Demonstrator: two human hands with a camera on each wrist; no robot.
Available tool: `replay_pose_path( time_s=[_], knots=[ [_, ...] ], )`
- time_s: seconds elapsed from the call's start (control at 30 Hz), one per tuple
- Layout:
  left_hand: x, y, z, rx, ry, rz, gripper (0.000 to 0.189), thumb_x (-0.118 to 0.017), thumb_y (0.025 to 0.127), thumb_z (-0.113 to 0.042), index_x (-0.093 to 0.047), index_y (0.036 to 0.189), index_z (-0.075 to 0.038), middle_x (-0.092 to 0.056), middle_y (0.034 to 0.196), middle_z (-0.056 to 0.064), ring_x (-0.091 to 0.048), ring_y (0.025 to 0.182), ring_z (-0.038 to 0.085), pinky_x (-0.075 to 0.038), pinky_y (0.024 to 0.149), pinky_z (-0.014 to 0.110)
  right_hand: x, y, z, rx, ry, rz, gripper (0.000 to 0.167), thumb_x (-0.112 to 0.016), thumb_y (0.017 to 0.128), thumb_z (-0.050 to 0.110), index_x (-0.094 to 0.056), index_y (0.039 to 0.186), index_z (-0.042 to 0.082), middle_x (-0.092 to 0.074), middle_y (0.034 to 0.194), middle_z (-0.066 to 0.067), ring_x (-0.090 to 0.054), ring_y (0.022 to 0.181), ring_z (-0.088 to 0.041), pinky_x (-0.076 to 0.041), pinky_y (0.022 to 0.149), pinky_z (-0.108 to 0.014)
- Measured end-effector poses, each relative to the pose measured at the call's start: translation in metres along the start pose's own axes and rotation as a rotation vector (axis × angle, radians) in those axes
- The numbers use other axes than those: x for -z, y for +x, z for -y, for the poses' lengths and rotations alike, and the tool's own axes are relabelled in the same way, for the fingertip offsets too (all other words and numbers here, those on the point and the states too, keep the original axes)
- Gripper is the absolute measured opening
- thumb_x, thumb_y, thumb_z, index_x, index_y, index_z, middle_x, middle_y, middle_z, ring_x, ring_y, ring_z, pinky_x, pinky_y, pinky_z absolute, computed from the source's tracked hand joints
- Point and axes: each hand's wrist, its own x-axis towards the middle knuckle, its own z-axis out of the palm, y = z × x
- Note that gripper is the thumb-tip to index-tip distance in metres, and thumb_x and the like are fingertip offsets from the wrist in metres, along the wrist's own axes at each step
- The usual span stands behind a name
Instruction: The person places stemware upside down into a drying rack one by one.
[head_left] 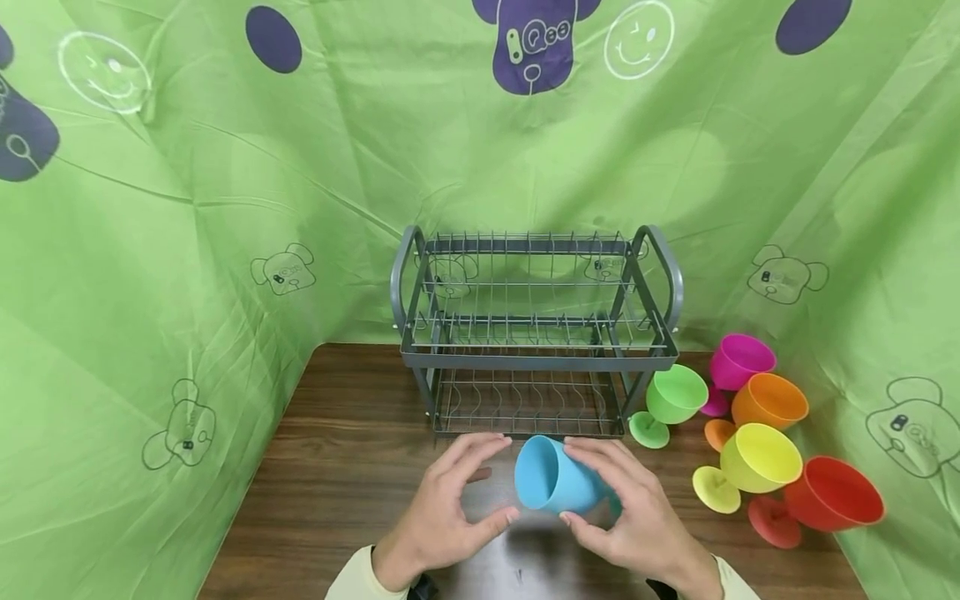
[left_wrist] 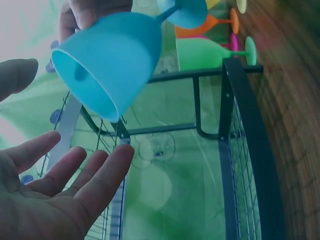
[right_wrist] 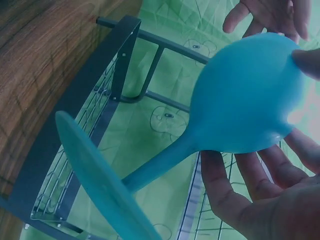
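Observation:
A blue plastic goblet (head_left: 570, 479) is held on its side above the table, its mouth turned toward my left hand. My right hand (head_left: 637, 508) grips its bowl, thumb on one side and fingers on the other. The stem and round foot (right_wrist: 95, 175) stick out past that hand in the right wrist view. To the left, my left hand (head_left: 453, 508) is spread with thumb and fingers apart, holding nothing. A small gap separates its fingertips from the goblet's rim (left_wrist: 85, 85).
A grey two-tier dish rack (head_left: 540, 362) stands at the back of the wooden table (head_left: 337, 467). On the right are green (head_left: 677, 394), magenta (head_left: 741, 361), orange (head_left: 770, 402), yellow (head_left: 761, 458) and red (head_left: 832, 494) goblets. Green cloth (head_left: 337, 150) hangs around the table.

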Motion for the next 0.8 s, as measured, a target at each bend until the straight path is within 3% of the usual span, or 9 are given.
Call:
replay_pose_path(
  time_s=[0.23,0.53,0.8],
  knots=[
    [-0.006,0.003,-0.006,0.020,-0.019,0.077,0.078,-0.087,0.089,-0.031,-0.050,0.156,-0.016,-0.050,0.153,0.007,-0.063,0.130,0.029,-0.063,0.091,0.032,-0.002,0.005,0.005,0.042,0.007,0.063,0.080,-0.097,0.073,0.027,-0.063,0.144,0.012,-0.063,0.141,-0.007,-0.062,0.126,-0.021,-0.046,0.109,-0.012],
    [-0.011,0.002,-0.006,0.014,-0.054,0.112,0.083,-0.089,0.086,-0.022,-0.047,0.157,-0.020,-0.049,0.153,0.008,-0.065,0.126,0.030,-0.063,0.090,0.030,-0.005,0.011,0.010,0.122,-0.012,0.100,0.074,-0.094,0.077,0.033,-0.065,0.141,0.011,-0.063,0.138,-0.007,-0.063,0.123,-0.022,-0.047,0.108,-0.013],
    [-0.008,-0.001,-0.006,0.067,-0.050,0.144,0.077,-0.087,0.088,-0.032,-0.049,0.154,-0.024,-0.050,0.153,0.001,-0.065,0.124,0.024,-0.063,0.086,0.029,-0.004,0.016,0.013,0.168,-0.069,0.142,0.075,-0.093,0.077,0.034,-0.064,0.143,0.013,-0.063,0.139,-0.006,-0.063,0.122,-0.019,-0.050,0.103,-0.014]
  ],
)
